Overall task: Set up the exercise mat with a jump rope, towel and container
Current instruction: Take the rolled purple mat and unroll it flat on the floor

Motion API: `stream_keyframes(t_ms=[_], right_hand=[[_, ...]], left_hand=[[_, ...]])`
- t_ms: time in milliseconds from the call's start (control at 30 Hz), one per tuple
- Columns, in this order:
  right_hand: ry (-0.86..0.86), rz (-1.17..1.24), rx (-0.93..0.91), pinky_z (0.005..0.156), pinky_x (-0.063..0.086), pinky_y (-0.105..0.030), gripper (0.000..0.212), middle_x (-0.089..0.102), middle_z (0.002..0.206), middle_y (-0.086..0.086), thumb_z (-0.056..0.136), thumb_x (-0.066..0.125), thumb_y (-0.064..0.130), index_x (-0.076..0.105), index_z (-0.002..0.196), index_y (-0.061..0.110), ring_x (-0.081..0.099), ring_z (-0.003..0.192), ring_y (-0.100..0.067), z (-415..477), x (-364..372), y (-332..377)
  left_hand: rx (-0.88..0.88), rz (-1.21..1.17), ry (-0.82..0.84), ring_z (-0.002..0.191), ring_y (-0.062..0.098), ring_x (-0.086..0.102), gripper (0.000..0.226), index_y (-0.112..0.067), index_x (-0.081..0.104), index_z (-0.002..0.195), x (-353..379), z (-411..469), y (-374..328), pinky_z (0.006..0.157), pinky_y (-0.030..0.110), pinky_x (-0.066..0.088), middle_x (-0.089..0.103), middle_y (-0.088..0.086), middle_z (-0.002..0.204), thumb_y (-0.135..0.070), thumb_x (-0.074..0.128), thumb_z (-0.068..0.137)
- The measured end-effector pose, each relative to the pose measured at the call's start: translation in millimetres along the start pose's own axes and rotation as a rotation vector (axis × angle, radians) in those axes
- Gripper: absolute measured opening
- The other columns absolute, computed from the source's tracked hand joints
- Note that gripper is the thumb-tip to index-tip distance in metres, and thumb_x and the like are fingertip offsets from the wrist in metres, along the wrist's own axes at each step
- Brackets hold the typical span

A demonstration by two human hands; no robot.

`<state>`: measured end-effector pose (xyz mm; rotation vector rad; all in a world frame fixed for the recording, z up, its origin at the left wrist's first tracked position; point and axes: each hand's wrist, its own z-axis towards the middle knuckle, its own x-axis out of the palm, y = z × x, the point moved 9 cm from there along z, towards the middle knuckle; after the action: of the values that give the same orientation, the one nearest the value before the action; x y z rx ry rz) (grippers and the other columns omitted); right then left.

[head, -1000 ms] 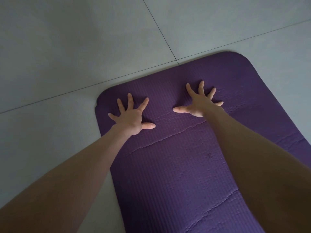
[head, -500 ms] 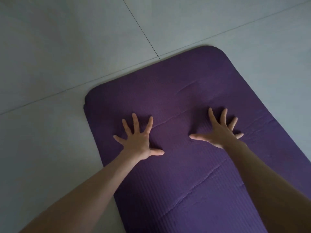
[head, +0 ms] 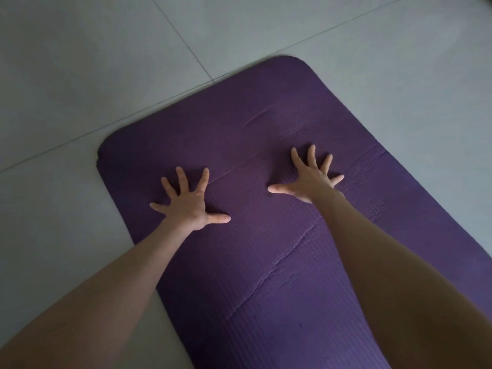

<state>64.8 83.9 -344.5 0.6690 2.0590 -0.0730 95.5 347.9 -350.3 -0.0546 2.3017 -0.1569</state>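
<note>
Left hand [head: 190,206]: lay palm down on the mat, fingers splayed apart, gripping nothing.
Right hand [head: 310,182]: lay flat likewise, fingers spread wide, farther and to the right.
Exercise mat [head: 266,134]: purple, unrolled flat, creased across its width.
Long axis: ran from near right to far left, its rounded far end pointing away.
Floor [head: 80,75]: pale tiles on all sides of the mat.
</note>
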Motion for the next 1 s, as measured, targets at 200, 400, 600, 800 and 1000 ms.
stream_keyframes(t_ms=[200,400,600,800,1000], right_hand=[[-0.037,0.042,0.098,0.108,0.0,-0.072,0.118,-0.024,0.158,0.005,0.061,0.057,0.083,-0.009,0.149,0.043,-0.022,0.144,-0.035,-100,40,-100],[0.006,0.093,0.291,0.108,0.003,-0.072,0.12,-0.027,0.157,0.003,0.059,0.061,0.081,-0.009,0.149,0.042,-0.024,0.143,-0.037,-210,85,-202],[0.01,0.18,0.365,0.106,0.005,-0.074,0.119,-0.027,0.157,0.003,0.06,0.067,0.075,-0.007,0.149,0.044,-0.023,0.142,-0.042,-258,111,-240],[-0.016,0.245,0.342,0.103,0.001,-0.076,0.117,-0.026,0.157,0.003,0.064,0.069,0.07,-0.006,0.149,0.043,-0.025,0.141,-0.043,-253,109,-249],[-0.098,0.331,0.441,0.106,0.0,-0.072,0.122,-0.028,0.157,0.001,0.061,0.069,0.072,-0.01,0.149,0.042,-0.026,0.141,-0.04,-315,129,-286]], left_hand=[[0.19,0.091,0.045,0.14,0.038,-0.026,0.117,-0.047,-0.014,0.144,44,-56,-66,0.102,0.075,0.011,-0.037,0.004,0.151,-0.064,0.071,0.066],[0.414,0.245,0.136,0.139,0.038,-0.029,0.118,-0.046,-0.013,0.145,123,-125,-140,0.101,0.076,0.009,-0.038,0.003,0.15,-0.059,0.073,0.067],[0.467,0.331,0.136,0.137,0.04,-0.031,0.122,-0.049,-0.018,0.143,157,-150,-156,0.099,0.078,0.007,-0.042,0.003,0.148,-0.061,0.074,0.064],[0.424,0.352,0.137,0.139,0.039,-0.028,0.123,-0.051,-0.015,0.142,151,-148,-172,0.101,0.078,0.011,-0.04,0.003,0.149,-0.057,0.078,0.062],[0.599,0.474,0.17,0.139,0.039,-0.029,0.125,-0.047,-0.018,0.143,195,-200,-206,0.1,0.077,0.01,-0.041,0.004,0.148,-0.06,0.076,0.062]])
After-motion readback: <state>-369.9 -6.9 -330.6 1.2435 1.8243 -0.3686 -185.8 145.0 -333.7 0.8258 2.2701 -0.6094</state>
